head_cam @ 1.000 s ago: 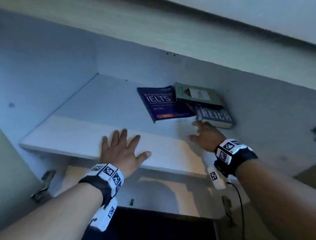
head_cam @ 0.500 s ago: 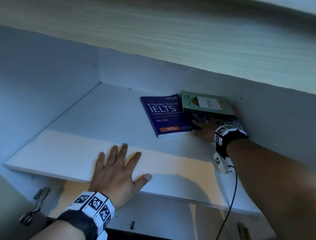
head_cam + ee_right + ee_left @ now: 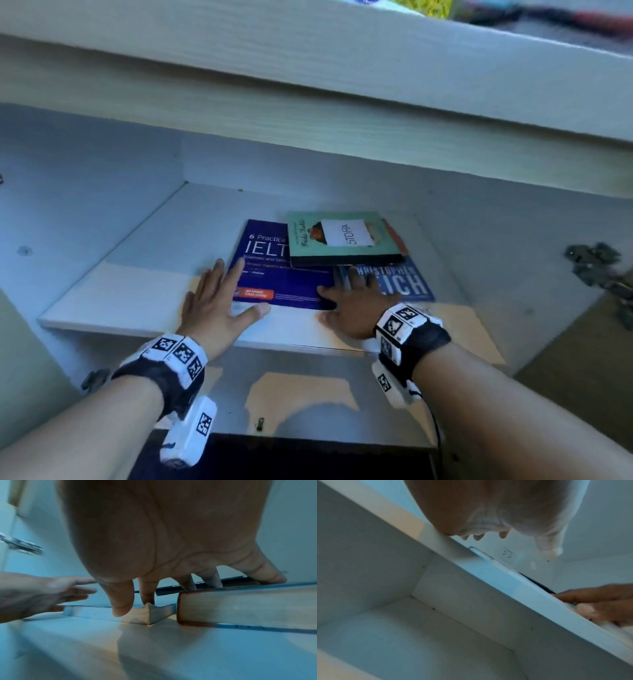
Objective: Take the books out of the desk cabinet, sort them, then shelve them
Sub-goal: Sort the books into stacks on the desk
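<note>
Three books lie on the white cabinet shelf [image 3: 137,294]. A purple IELTS book [image 3: 284,284] lies flat at the left and a thick blue hardback [image 3: 407,281] at the right. A green book [image 3: 342,236] with a white label rests across both. My left hand [image 3: 219,301] lies flat, with straight fingers touching the IELTS book's left edge. My right hand [image 3: 356,301] is spread over the blue hardback [image 3: 248,608], its index finger on the IELTS book's [image 3: 96,613] near corner and the thumb hanging in front.
The desk top board [image 3: 308,68] overhangs the cabinet opening. A metal hinge [image 3: 596,263] sits on the right wall, another [image 3: 94,378] at lower left. Below the shelf is a lower compartment with a dark opening [image 3: 274,459].
The books have slid toward the shelf's front edge under my right hand. My left hand has moved from the bare shelf front up to the IELTS book's left edge.
</note>
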The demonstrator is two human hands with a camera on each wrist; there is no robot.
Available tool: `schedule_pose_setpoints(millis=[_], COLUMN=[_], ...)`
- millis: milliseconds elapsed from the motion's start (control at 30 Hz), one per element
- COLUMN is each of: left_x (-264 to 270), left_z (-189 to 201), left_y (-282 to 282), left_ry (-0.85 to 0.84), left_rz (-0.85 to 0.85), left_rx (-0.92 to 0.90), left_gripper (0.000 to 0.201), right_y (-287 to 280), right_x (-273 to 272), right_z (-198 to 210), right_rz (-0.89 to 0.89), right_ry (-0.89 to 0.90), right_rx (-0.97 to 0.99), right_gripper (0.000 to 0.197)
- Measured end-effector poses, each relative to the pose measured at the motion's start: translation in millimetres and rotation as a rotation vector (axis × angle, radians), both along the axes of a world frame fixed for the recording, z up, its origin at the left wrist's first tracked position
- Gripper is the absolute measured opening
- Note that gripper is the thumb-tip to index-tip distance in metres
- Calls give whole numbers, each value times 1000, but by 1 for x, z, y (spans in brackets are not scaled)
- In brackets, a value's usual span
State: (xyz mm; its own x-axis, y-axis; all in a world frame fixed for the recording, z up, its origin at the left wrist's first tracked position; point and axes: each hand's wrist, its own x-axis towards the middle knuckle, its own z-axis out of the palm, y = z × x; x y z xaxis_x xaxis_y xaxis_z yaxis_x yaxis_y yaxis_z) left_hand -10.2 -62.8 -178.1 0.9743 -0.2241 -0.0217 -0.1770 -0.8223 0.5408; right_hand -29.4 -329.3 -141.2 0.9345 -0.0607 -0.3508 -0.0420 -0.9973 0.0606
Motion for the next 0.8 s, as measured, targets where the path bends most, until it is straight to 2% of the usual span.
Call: schedule_pose_setpoints(millis=[167, 233, 300, 367, 467, 600, 667, 700, 733, 800], left_x=[-31, -43, -52, -55, -64, -63, -23, -14, -8, -13], left_z=[-7, -9, -12, -15, -2, 34, 27, 28, 36, 72], left_y=[22, 39, 58, 80, 115, 154, 202, 223, 229, 194], left_ry=[-22, -49, -83, -120, -225, -351, -319, -308, -331, -247], left_rz=[-14, -52, -76, -61, -39, 53, 182, 243, 340, 432], left_rx=[271, 340, 374, 325, 311, 123, 96, 5, -100, -308], left_gripper=[102, 100, 95, 79, 68, 49, 44, 49, 55, 45], right_y=[36, 39, 31, 13, -10, -15, -14, -14, -13, -13], right_x=[-68, -87, -93, -87, -76, -72, -73, -74, -74, -74], right_z=[2, 6, 15, 17, 1, -9, -8, -7, -7, -9], right_rz=[90, 96, 35, -68, -112, -99, -100, -98, -96, -98], right_ry=[-11, -59, -254, -413, -234, -184, -173, -170, -169, -175], right_rx=[-43, 16, 175, 260, 195, 176, 162, 156, 149, 144], right_gripper=[73, 73, 72, 75, 81, 85, 86, 86, 86, 85])
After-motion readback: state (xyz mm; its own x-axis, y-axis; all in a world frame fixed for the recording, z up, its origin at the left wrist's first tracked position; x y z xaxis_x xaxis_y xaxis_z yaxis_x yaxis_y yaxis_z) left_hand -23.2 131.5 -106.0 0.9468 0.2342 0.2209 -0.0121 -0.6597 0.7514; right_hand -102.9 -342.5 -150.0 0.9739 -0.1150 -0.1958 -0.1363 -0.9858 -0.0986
